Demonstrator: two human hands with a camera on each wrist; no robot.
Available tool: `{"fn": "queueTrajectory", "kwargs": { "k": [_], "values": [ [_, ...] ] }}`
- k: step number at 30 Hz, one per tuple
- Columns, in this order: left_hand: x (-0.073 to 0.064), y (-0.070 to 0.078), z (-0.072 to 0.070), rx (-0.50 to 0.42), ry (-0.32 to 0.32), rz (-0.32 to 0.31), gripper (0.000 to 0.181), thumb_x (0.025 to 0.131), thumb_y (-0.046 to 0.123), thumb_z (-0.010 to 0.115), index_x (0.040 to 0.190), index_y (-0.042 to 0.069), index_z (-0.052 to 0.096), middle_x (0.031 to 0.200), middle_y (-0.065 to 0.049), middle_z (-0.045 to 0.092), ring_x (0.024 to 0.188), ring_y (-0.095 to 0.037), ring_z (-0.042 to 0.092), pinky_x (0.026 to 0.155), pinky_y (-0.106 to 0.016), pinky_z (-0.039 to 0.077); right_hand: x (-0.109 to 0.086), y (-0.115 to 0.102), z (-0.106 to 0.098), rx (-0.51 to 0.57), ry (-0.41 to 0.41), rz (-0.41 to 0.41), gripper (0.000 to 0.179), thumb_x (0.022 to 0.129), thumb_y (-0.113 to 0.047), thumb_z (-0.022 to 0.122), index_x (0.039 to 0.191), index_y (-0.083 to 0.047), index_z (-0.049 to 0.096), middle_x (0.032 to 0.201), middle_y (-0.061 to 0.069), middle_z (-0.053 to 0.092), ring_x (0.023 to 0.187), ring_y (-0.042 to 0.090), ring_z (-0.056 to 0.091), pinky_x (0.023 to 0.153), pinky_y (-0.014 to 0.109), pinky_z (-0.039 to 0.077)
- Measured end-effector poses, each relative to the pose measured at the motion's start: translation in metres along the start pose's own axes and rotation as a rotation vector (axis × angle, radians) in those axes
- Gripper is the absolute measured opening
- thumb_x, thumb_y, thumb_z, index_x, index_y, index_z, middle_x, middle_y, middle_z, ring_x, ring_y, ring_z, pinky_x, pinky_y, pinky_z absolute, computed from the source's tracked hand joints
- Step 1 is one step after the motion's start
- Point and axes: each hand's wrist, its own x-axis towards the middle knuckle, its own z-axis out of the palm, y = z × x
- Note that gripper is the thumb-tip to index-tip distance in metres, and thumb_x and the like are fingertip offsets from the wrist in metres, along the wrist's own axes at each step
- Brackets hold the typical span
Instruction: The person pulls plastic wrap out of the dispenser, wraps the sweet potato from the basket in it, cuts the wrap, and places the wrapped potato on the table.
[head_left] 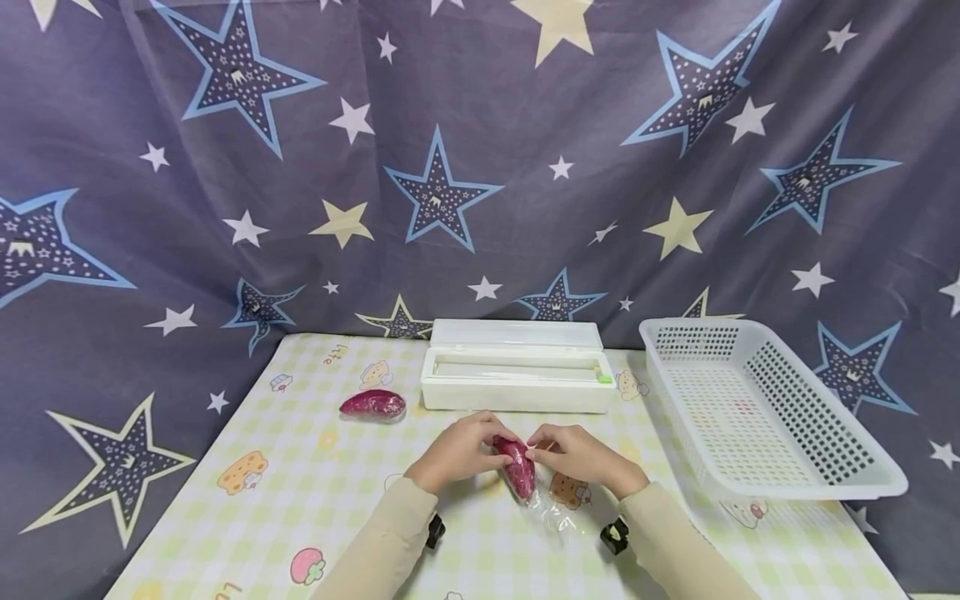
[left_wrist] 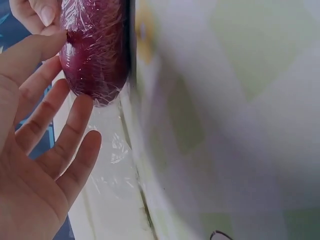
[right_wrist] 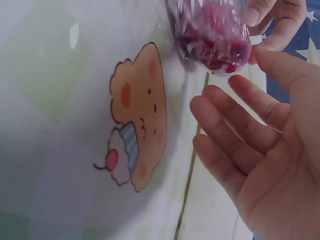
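A purple-red sweet potato (head_left: 519, 477) in clear plastic wrap sits between both hands, over the middle of the table; it fills the top of the left wrist view. My left hand (head_left: 467, 450) holds its left side, thumb against the wrap, with the other fingers spread around the end. From the right, my right hand (head_left: 581, 456) pinches at the far end with thumb and forefinger, its remaining fingers loosely bent. Loose clear plastic wrap (head_left: 557, 518) trails from the near end toward the front. Another wrapped sweet potato (head_left: 373, 405) lies on the cloth farther left.
Behind the hands stands a white plastic-wrap dispenser box (head_left: 517, 396) with its lid raised. A white perforated basket (head_left: 798, 483) occupies the right side of the table. The checked tablecloth (head_left: 270, 533) carries printed cartoon figures, and a star-patterned curtain (head_left: 480, 242) hangs behind.
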Motion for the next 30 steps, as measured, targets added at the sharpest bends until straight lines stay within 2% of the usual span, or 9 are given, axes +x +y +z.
{"fn": "queueTrajectory", "kwargs": {
  "k": [7, 11, 18, 24, 30],
  "values": [
    [-0.002, -0.006, 0.003, -0.157, -0.007, 0.073, 0.033, 0.087, 0.022, 0.081, 0.119, 0.014, 0.074, 0.110, 0.005, 0.064, 0.102, -0.012, 0.061, 0.095, -0.030, 0.050, 0.002, 0.004, 0.008, 0.113, 0.036, 0.026, 0.030, 0.100, -0.031, 0.064, 0.121, -0.010, 0.062, 0.120, 0.009, 0.066, 0.104, 0.023, 0.067, 0.087, 0.037, 0.055],
    [-0.002, -0.008, 0.003, -0.220, -0.018, 0.082, 0.034, 0.086, 0.021, 0.082, 0.118, 0.013, 0.074, 0.114, 0.006, 0.065, 0.106, -0.012, 0.060, 0.098, -0.031, 0.049, 0.002, 0.006, 0.011, 0.147, 0.045, 0.012, 0.031, 0.100, -0.030, 0.065, 0.124, -0.012, 0.059, 0.122, 0.011, 0.065, 0.104, 0.025, 0.067, 0.088, 0.040, 0.056],
    [-0.001, -0.014, 0.006, -0.258, -0.011, 0.059, 0.030, 0.084, 0.020, 0.084, 0.111, 0.015, 0.072, 0.114, 0.007, 0.064, 0.107, -0.010, 0.062, 0.098, -0.030, 0.049, -0.001, 0.007, 0.013, 0.183, 0.014, -0.036, 0.041, 0.102, -0.029, 0.062, 0.141, -0.019, 0.053, 0.121, 0.009, 0.066, 0.102, 0.025, 0.067, 0.087, 0.038, 0.056],
    [-0.004, -0.014, 0.008, -0.253, -0.021, 0.062, 0.024, 0.083, 0.019, 0.085, 0.102, 0.019, 0.069, 0.107, 0.010, 0.063, 0.103, -0.015, 0.063, 0.094, -0.030, 0.051, -0.002, 0.008, 0.014, 0.166, -0.009, -0.031, 0.044, 0.102, -0.031, 0.061, 0.144, -0.021, 0.052, 0.119, 0.008, 0.067, 0.100, 0.022, 0.067, 0.085, 0.037, 0.056],
    [-0.014, -0.005, 0.004, -0.214, -0.095, 0.117, 0.016, 0.083, 0.016, 0.083, 0.091, 0.020, 0.071, 0.092, 0.010, 0.064, 0.089, -0.015, 0.063, 0.082, -0.026, 0.053, -0.001, 0.006, 0.012, 0.166, -0.013, -0.014, 0.046, 0.101, -0.031, 0.063, 0.144, -0.019, 0.052, 0.116, 0.006, 0.068, 0.105, 0.024, 0.066, 0.087, 0.040, 0.055]
  ]
}}
